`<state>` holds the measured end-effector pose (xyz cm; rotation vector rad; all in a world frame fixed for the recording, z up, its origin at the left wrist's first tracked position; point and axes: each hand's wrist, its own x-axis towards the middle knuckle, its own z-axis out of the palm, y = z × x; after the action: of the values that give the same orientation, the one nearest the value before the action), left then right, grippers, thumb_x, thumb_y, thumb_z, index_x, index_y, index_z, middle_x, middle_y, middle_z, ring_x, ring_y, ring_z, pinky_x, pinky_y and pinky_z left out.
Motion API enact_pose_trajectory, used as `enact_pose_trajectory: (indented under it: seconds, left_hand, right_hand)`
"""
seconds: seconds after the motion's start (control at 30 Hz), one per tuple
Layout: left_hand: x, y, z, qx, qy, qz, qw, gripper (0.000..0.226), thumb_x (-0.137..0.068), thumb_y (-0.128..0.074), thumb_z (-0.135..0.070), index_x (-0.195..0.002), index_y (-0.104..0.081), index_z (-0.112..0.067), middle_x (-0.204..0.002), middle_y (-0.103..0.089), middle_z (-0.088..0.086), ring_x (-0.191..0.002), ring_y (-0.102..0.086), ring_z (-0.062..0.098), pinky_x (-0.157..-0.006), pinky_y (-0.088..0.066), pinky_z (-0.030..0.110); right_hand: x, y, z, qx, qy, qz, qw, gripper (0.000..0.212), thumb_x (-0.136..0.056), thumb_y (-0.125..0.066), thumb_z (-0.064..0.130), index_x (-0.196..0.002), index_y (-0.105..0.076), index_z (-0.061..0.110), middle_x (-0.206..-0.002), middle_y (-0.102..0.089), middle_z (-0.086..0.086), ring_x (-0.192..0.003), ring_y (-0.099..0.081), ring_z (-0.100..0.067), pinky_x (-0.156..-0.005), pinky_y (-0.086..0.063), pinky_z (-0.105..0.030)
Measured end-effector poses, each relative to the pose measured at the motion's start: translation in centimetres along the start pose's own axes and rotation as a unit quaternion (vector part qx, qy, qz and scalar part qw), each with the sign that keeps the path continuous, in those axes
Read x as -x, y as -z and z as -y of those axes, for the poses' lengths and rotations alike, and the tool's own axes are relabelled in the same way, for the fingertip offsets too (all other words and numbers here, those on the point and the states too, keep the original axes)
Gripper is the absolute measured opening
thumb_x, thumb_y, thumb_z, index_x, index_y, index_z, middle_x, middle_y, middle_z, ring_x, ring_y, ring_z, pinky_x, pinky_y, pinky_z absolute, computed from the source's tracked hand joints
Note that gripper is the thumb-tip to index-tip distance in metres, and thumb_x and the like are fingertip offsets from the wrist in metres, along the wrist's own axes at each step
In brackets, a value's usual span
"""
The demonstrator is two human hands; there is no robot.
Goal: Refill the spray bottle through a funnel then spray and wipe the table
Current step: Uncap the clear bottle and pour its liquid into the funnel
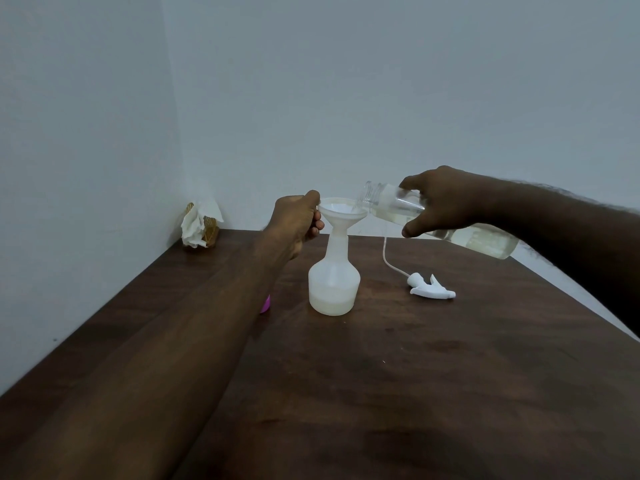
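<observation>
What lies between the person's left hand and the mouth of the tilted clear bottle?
The white plastic funnel, seated in the neck of the translucent white spray bottle, as the head view shows. The left hand holds its rim.

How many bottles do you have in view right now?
2. The white spray bottle stands on the table under the funnel; the clear bottle is tilted in the right hand. A pink object left of it is mostly hidden; it might be another.

The left hand (298, 220) holds the rim of the white funnel (342, 211) that sits in the spray bottle (334, 287). The right hand (446, 199) grips a tilted clear bottle (450, 223) over the funnel. The spray head (431, 289) lies on the table (415, 375).
</observation>
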<state>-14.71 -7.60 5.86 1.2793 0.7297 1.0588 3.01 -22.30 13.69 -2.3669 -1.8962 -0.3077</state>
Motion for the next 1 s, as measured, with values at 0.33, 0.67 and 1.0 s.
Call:
enact_pose_trajectory:
  seconds: [0.33,0.67,1.0]
  left_hand:
    - [-0.24,0.15,0.26,-0.010,-0.002,0.000,1.000,0.017,-0.087,-0.049,-0.012,-0.070,-0.053,-0.009,-0.058,-0.048,0.002,-0.047,-0.046,0.013,-0.042,-0.038,0.020]
    - [-0.05,0.10,0.18,-0.009,-0.003,0.000,1.000,0.018,-0.088,-0.049,-0.012,-0.070,-0.052,-0.009,-0.059,-0.047,0.002,-0.049,-0.045,0.014,-0.042,-0.038,0.019]
    - [0.12,0.08,0.02,-0.010,-0.005,0.002,1.000,0.019,-0.088,-0.049,-0.011,-0.069,-0.051,-0.010,-0.059,-0.047,0.002,-0.048,-0.045,0.013,-0.042,-0.038,0.019]
  right_hand:
    - [-0.18,0.07,-0.02,0.001,0.000,-0.002,1.000,0.071,-0.070,-0.080,0.046,-0.132,-0.052,0.028,-0.086,-0.059,0.008,-0.090,-0.060,-0.021,-0.082,-0.054,-0.037]
    - [-0.09,-0.02,0.19,0.009,0.004,-0.006,1.000,0.070,-0.071,-0.080,0.045,-0.133,-0.052,0.027,-0.086,-0.056,0.009,-0.091,-0.057,-0.021,-0.083,-0.052,-0.036]
    - [0.01,0.20,0.41,0.010,0.000,-0.003,1.000,0.070,-0.071,-0.080,0.044,-0.133,-0.052,0.027,-0.094,-0.060,0.003,-0.093,-0.059,-0.022,-0.085,-0.053,-0.038]
